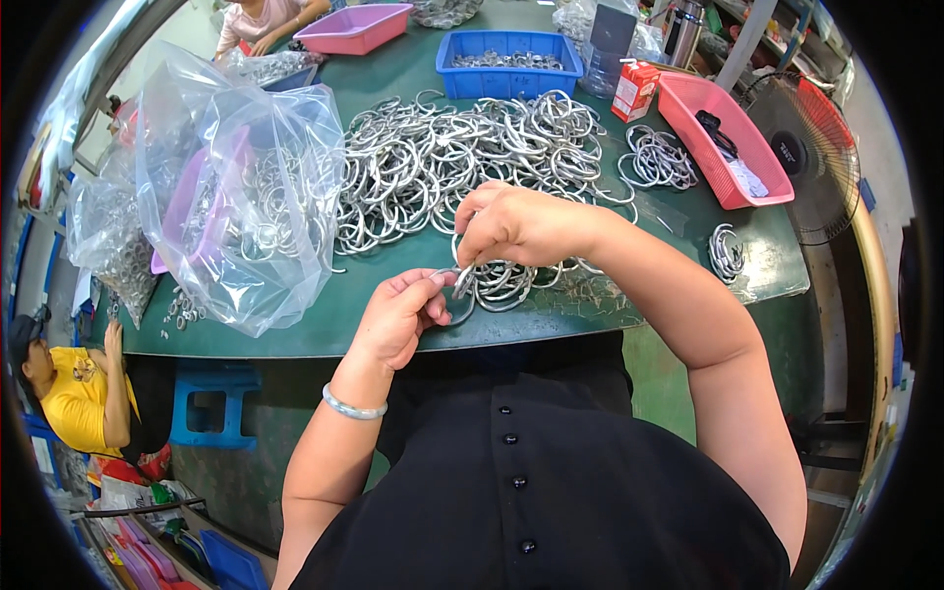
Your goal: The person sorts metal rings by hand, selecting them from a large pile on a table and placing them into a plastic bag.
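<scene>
My left hand (395,313) pinches a silver metal ring (462,320) near the table's front edge. Just above and to the right, my right hand (521,224) has its thumb and fingers closed at the top of that ring, on a small metal piece I cannot make out well. A few more silver rings (506,285) lie on the green table right beside the fingers. Behind both hands spreads a large tangled heap of metal rings (423,167).
A clear plastic bag (265,285) covers part of the left side. A blue bin (511,83) of small metal parts, a pink basket (733,147), a red carton (634,90) and a fan (801,147) stand around the table (629,295). Co-workers sit at left and far left.
</scene>
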`<state>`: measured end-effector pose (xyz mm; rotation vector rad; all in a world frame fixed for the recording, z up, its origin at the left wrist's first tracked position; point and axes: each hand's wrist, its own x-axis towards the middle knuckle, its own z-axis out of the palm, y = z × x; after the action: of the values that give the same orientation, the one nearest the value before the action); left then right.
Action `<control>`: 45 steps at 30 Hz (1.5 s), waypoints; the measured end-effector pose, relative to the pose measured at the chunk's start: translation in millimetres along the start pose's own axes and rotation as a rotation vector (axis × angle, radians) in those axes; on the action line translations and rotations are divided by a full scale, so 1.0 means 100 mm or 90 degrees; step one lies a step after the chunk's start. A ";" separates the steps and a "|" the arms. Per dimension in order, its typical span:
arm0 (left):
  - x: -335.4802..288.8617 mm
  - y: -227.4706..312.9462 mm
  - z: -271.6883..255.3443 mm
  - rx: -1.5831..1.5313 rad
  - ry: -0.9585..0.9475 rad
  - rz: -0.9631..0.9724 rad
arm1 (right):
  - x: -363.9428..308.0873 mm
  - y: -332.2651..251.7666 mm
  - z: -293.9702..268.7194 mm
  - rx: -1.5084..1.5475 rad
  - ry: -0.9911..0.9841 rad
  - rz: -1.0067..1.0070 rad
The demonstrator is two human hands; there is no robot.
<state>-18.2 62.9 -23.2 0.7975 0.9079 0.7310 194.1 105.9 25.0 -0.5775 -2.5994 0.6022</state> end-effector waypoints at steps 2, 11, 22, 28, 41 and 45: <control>0.00 -0.01 -0.01 0.000 -0.002 0.000 | 0.01 0.00 0.00 -0.006 0.004 -0.013; 0.00 0.03 -0.01 0.007 -0.026 0.012 | -0.03 0.03 0.10 -0.012 0.082 0.034; 0.09 0.08 -0.02 0.011 -0.027 0.023 | 0.02 -0.16 0.06 -0.348 -0.042 -0.065; 0.13 0.13 -0.01 0.032 -0.027 0.021 | 0.01 -0.10 0.11 -0.146 0.101 -0.053; -0.08 0.34 -0.14 0.125 -0.043 0.054 | -0.04 -0.24 -0.04 -0.045 0.228 0.010; -0.24 0.23 -0.19 -0.063 -0.020 0.092 | -0.11 -0.43 -0.02 0.004 0.303 -0.026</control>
<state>-49.4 59.9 -1.9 0.7899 0.7856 0.8809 191.3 66.7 44.4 -0.5818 -2.1546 0.4003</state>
